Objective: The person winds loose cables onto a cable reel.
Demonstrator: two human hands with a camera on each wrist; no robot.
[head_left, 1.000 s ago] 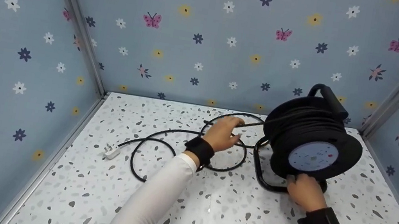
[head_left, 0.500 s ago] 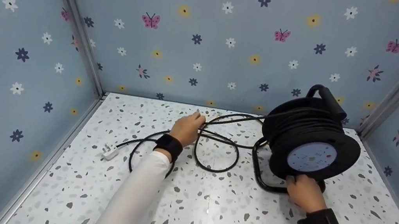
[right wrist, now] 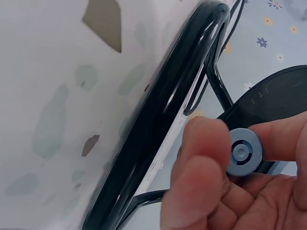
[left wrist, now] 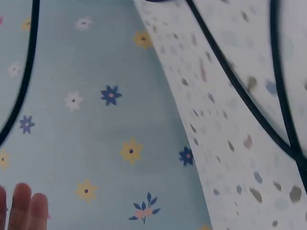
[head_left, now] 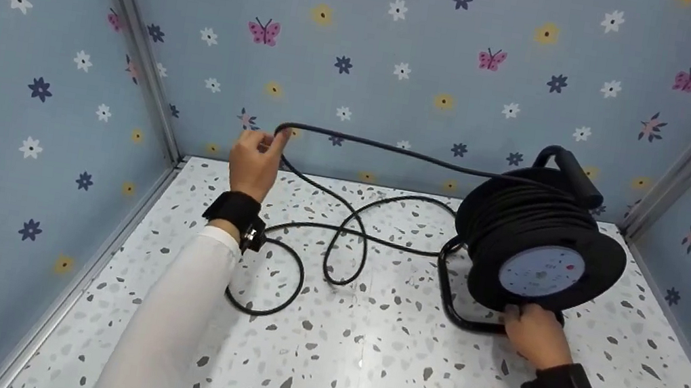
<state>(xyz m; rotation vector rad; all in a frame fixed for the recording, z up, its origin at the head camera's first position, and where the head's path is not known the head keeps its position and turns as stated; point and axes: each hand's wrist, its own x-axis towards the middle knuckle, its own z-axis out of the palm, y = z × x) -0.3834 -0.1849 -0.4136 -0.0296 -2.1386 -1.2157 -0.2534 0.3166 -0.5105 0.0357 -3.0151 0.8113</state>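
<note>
A black cable reel (head_left: 539, 271) stands at the right on a tubular stand (head_left: 450, 295), thick with wound cable. Low on the reel's front, my right hand (head_left: 536, 335) pinches a round grey knob (right wrist: 243, 152) between thumb and fingers, as the right wrist view shows. My left hand (head_left: 254, 160) is raised at the left, in front of the back wall, and holds the black cable (head_left: 380, 146) at the thumb. From there one run stretches across to the reel's top; another drops to the table. Left fingertips (left wrist: 37, 211) show at the lower corner of the left wrist view.
Loose loops of cable (head_left: 301, 276) lie on the speckled white table (head_left: 373, 376), between the left wrist and the reel stand. Blue walls (head_left: 402, 45) with flowers and butterflies enclose the table at the back and both sides. The reel's carrying handle (head_left: 579, 177) points up.
My left hand has moved left and up, drawing the cable from the reel and lifting it off the table. The white plug is now hidden behind the left arm. The right hand has barely moved.
</note>
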